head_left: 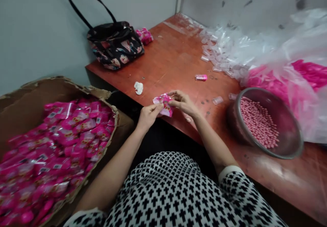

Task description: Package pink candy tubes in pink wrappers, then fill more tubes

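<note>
Both hands meet at the table's front edge around a small pink printed packet [166,106]. My left hand [149,116] pinches the packet's left side between thumb and fingers. On its right side, my right hand [184,103] has closed fingers on the packet's upper edge. What is inside the packet cannot be made out. A small pink-and-clear tube [201,77] lies on the table beyond my right hand. Near it rests an empty clear tube [218,100]. A crumpled white scrap [138,88] lies beyond my left hand.
A torn cardboard box [116,118] full of pink packets [67,135] stands at left. On the reddish table [173,60] are a floral handbag [116,46], a heap of clear tubes [224,53], a bowl [290,131] of pink beads [258,121], and a plastic bag [306,101] with pink pieces.
</note>
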The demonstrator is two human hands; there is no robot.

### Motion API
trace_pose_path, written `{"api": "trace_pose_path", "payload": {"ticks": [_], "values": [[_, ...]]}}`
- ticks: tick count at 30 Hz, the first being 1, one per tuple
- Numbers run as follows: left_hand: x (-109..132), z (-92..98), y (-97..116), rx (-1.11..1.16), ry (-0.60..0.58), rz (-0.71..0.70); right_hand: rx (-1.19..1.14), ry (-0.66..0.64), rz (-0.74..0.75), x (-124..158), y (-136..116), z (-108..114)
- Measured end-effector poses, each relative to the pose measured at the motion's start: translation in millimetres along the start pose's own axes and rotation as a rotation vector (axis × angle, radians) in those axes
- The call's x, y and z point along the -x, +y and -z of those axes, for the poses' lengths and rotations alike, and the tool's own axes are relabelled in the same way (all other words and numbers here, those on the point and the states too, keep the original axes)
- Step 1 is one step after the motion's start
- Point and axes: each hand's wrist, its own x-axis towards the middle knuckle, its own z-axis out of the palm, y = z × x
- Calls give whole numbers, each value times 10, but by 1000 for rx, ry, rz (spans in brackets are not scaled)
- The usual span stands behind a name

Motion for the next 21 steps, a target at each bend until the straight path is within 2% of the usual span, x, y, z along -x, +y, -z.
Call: {"api": "trace_pose_path", "payload": {"ticks": [2, 4, 7, 10, 11, 12, 13, 15, 16, 17, 19, 21], "values": [[4, -23, -6, -21, -129, 62, 63, -110, -4, 17, -49, 91], [2, -70, -38, -8, -176, 85, 95, -170, -6, 14, -55, 149], [5, -146, -97, 55, -187, 122, 118, -231, -19, -11, -38, 179], [9, -180, -140, 75, -139, 130, 239, -267, -53, -82, -62, 238], [9, -180, -150, 71, -110, 125, 336, -215, -68, -129, -81, 290], [11, -177, -158, 67, -80, 120, 468, -109, -88, -191, -102, 363], [13, -171, -165, 66, -49, 116, 623, 47, -116, -267, -123, 457], [21, -159, -175, 82, 2, 112, 950, 444, -209, -456, -149, 686], [27, -155, -178, 99, 19, 114, 1078, 602, -279, -558, -151, 809], [35, -153, -179, 118, 32, 118, 1169, 697, -351, -660, -145, 925], [50, -155, -176, 157, 57, 126, 1276, 759, -458, -840, -118, 1120], [60, -160, -164, 189, 92, 137, 1343, 685, -517, -966, -85, 1242]]}}
